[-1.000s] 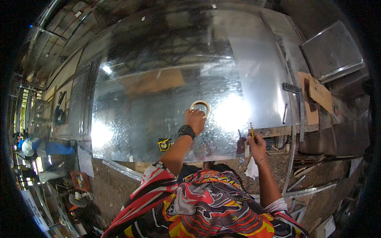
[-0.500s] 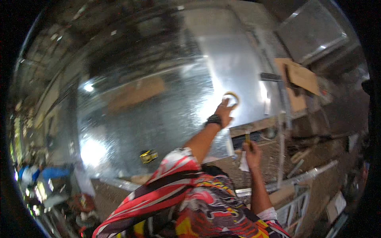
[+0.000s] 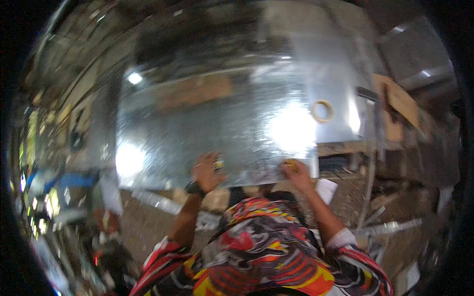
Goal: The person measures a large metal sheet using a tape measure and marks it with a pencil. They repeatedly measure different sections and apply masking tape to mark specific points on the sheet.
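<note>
Tape measure (image 3: 218, 165) beside left fingers (image 3: 203, 161) (blurred)

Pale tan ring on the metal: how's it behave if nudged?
Probably slides rather than rolls: the ring lies flat. Likely slippery footing, since the metal sheet looks shiny. Probably light for its width, given the open centre.

Your left hand (image 3: 207, 173) is held back up, its thumb (image 3: 220, 178) stretched toward your right hand (image 3: 298, 176) and its fingers (image 3: 203, 159) pointing ahead; blur hides how far they close. Your right hand, well apart from the left and roughly level with it, is curled, fingers bent inward. Your left forearm (image 3: 184, 222) and right forearm (image 3: 324, 216) slant in from behind the hands, wider apart toward the elbows.
</note>
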### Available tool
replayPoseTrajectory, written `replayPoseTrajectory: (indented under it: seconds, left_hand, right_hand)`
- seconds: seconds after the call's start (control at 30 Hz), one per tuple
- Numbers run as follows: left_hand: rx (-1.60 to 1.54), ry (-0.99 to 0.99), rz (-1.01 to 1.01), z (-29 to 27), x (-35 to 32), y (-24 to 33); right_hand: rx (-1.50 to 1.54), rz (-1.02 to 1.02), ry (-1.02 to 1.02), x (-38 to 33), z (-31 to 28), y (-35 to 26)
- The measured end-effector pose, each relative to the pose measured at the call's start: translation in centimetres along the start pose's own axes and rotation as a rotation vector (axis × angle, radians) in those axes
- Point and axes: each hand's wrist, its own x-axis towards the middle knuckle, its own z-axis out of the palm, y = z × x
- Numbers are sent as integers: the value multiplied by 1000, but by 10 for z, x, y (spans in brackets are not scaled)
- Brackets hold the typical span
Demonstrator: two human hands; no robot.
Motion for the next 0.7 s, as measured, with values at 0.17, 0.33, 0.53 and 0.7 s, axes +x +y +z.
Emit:
replayPoseTrajectory:
  seconds: [0.17, 0.33, 0.53, 0.7]
  left_hand:
    - [-188, 39, -23, -3, 10, 4]
    - [-1012, -332, -174, -41, -25, 69]
    - [-1021, -531, 72, -19, -44, 73]
    - [-855, -643, -4, -13, -52, 111]
  right_hand:
    - [207, 85, 144, 36, 13, -81]
    - [420, 133, 1, 0, 46, -130]
    - [600, 551, -308, -33, 59, -145]
    - [722, 550, -173, -66, 68, -90]
